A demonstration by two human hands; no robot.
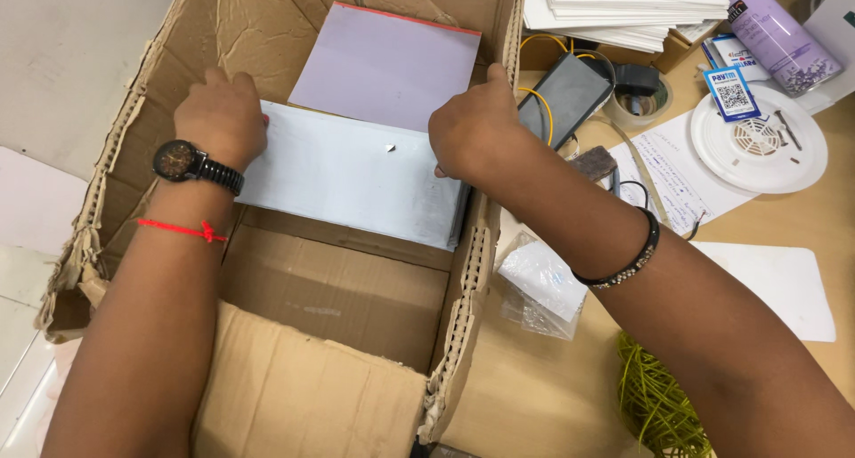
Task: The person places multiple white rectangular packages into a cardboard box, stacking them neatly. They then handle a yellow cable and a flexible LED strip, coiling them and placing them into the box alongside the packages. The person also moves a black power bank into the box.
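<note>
Both of my hands reach into a large open cardboard box [294, 396]. My left hand [221, 115], with a black watch and a red thread on its wrist, grips the left end of a stack of white sheets [352, 178]. At the stack's right end, my right hand [476, 129], wearing a dark bracelet, holds it against the box's right wall. The stack lies flat across the box. Behind it leans a pale lilac pad with a red top edge [387, 62].
To the right is a wooden table [534, 396] with a white round plastic disc [759, 142], a purple spray can [777, 32], a pile of white paper [628, 8], a dark device with yellow cable [563, 97], tape roll [637, 106], clear bag [539, 289], green strands [659, 405].
</note>
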